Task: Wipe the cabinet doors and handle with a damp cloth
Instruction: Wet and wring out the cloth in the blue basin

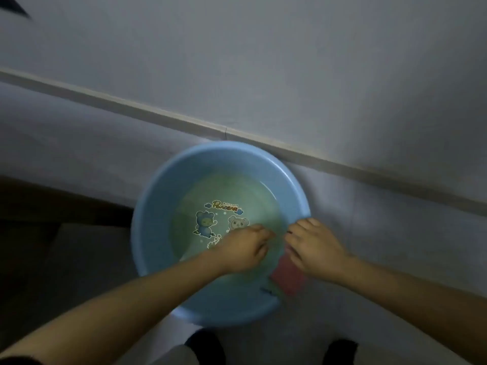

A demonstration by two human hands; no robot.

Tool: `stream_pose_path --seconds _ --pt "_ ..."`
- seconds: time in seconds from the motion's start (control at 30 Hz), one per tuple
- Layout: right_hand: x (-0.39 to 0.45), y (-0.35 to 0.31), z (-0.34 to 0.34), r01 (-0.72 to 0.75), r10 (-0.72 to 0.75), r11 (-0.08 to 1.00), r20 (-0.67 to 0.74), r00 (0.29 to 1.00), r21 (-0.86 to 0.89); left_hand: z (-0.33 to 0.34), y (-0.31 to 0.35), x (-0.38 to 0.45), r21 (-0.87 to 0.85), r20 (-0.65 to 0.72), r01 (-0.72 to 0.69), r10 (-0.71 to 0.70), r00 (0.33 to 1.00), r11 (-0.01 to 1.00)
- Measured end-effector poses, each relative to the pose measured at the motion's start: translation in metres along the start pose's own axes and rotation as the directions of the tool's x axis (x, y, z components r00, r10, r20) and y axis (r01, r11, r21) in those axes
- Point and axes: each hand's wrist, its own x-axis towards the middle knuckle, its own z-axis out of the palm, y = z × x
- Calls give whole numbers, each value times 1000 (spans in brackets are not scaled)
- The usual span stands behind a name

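Both hands in the blue basin (147,233), near-right side: left hand (243,250) and right hand (315,248) curled, seemingly pinching the pink-and-green cloth (288,281) underwater. Risk: insufficient wringing, dripping onto the floor (382,233). Cabinet unseen.

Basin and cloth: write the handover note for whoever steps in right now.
Left hand: over the blue basin, fingers curled down into the water; what it grips is not clear.
Right hand: fingers curled on the red cloth, which hangs at the basin's near right rim.
Basin sits on the floor against the wall's baseboard.
Done: cloth is being wetted.
Left: wring it, then wipe the cabinet doors and handle; no cabinet is in view.
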Motion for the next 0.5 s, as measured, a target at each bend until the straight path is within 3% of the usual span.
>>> stream_pose_path --seconds 0.1,0.27,0.5 --pt "0 16 31 62 -62 998 -28 998 6 27 -18 17 -293 53 28 -13 998 956" --pt "-16 23 39 72 -68 996 -71 995 53 54 -22 46 -541 67 -52 105 992 839" --pt "-21 23 46 43 -38 998 -85 996 54 64 -37 47 -535 112 -21 95 989 844"
